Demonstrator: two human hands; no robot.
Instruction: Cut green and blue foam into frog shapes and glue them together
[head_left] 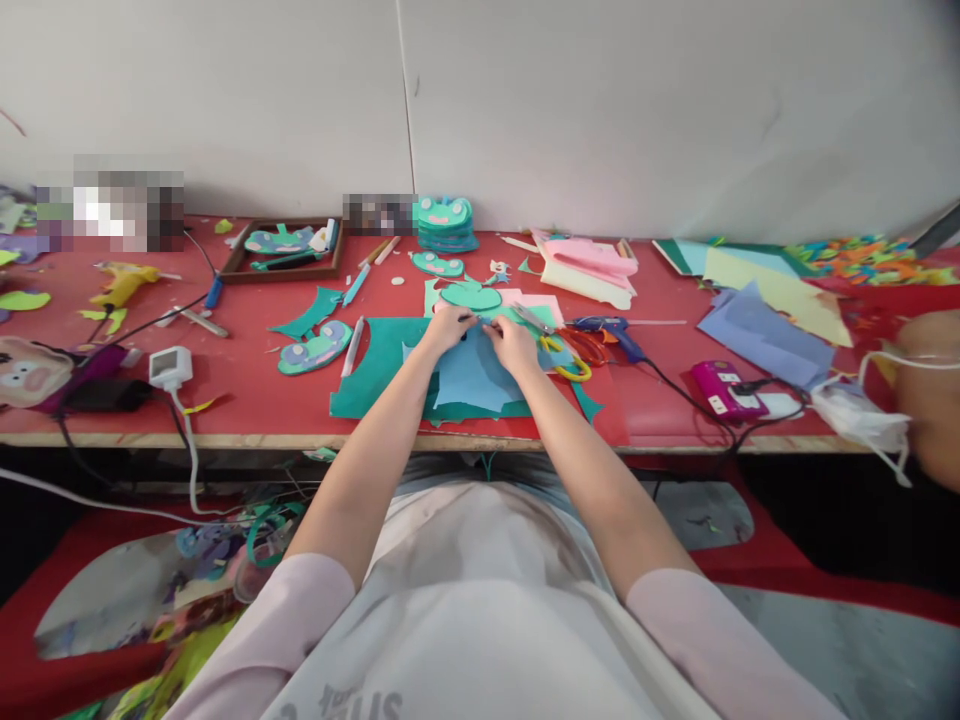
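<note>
My left hand (450, 328) and my right hand (514, 342) meet fingertip to fingertip at the upper edge of a light blue felt sheet (474, 372). The fingers of both hands are closed in a pinch; what lies between them is too small to make out. Under the blue sheet lies a larger dark green felt sheet (375, 360). Just beyond my fingertips sits a light green rounded felt cutout (471, 297) with a dark outline. Scissors with yellow handles (574, 368) lie right of my right hand, close to a blue glue gun (604, 328).
Frog-face felt pieces (444, 222) are stacked at the back, with another frog face (316, 347) to the left. Pink felt (589, 262), a magenta power strip (726, 390) and a cable lie rightward. A tray (281, 272) and a yellow glue gun (124, 285) are leftward.
</note>
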